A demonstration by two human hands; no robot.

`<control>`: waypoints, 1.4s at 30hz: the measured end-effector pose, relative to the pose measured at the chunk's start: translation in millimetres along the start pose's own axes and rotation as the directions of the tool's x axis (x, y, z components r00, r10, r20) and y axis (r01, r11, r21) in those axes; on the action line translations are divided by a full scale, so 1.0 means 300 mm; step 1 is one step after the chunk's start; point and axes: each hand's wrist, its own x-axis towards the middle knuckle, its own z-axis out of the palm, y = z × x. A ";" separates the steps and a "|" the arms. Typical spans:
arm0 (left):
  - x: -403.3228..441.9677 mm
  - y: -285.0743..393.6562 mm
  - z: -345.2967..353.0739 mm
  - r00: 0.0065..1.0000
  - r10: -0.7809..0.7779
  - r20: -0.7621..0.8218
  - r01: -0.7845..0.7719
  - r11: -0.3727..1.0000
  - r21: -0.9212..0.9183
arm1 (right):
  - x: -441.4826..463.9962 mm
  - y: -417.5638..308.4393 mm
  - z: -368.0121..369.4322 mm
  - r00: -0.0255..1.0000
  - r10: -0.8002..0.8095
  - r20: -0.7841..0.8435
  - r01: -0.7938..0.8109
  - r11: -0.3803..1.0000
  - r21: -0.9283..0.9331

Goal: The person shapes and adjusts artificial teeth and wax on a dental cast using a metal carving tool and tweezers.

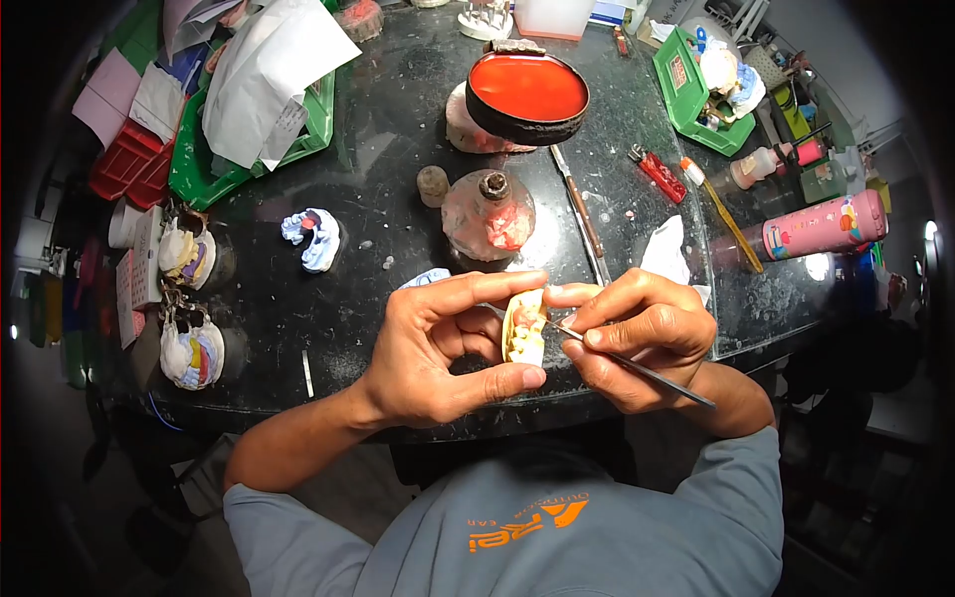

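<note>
The left hand [423, 348] pinches a dental model [521, 333], the right hand [652, 333] grips a tool [659, 375] at its three o'clock, apparently detailing, the next stroke needing steadiness

Pale-yellow dental cast with teeth and a pinkish patch [525, 338]: is standing on edge, is being held in the left hand [433, 348]
Slim dark metal hand tool [659, 378]: is slanting in the right hand [642, 333], is pointing thin end at the cast
</note>
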 end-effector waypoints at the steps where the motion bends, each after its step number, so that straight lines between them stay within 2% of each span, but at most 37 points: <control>1: -0.001 0.001 0.001 1.000 0.000 -0.001 0.000 1.000 -0.007 | 0.000 0.000 0.002 1.000 -0.003 0.003 0.003 1.000 -0.005; 13: 0.001 -0.004 -0.011 0.998 0.049 0.034 -0.050 0.998 0.040 | -0.005 -0.001 0.005 1.000 0.019 0.005 -0.019 1.000 -0.019; 16: 0.001 -0.007 -0.011 0.998 0.058 0.029 -0.059 0.997 0.047 | 0.008 -0.009 0.018 0.999 0.017 -0.043 -0.017 1.000 0.013; 22: 0.001 -0.005 -0.012 0.998 0.056 0.024 -0.058 0.995 0.082 | -0.003 -0.003 0.001 0.999 0.022 0.024 -0.021 0.999 -0.026; 28: -0.003 0.015 -0.022 0.998 0.022 0.062 -0.035 0.978 0.204 | -0.003 0.002 0.000 0.999 -0.017 0.038 0.019 0.999 -0.033; 31: 0.000 -0.004 -0.013 0.997 0.074 0.025 -0.077 0.987 0.142 | 0.010 -0.008 0.012 1.000 -0.021 -0.020 0.021 1.000 -0.015; 34: -0.001 0.006 -0.002 1.000 0.027 0.011 -0.027 0.998 0.052 | 0.008 -0.011 0.012 0.999 -0.021 -0.032 0.021 1.000 -0.007; 42: -0.004 0.016 -0.004 0.998 -0.034 0.043 0.034 0.999 0.008 | 0.008 -0.009 0.013 0.999 -0.035 -0.035 0.035 0.999 -0.009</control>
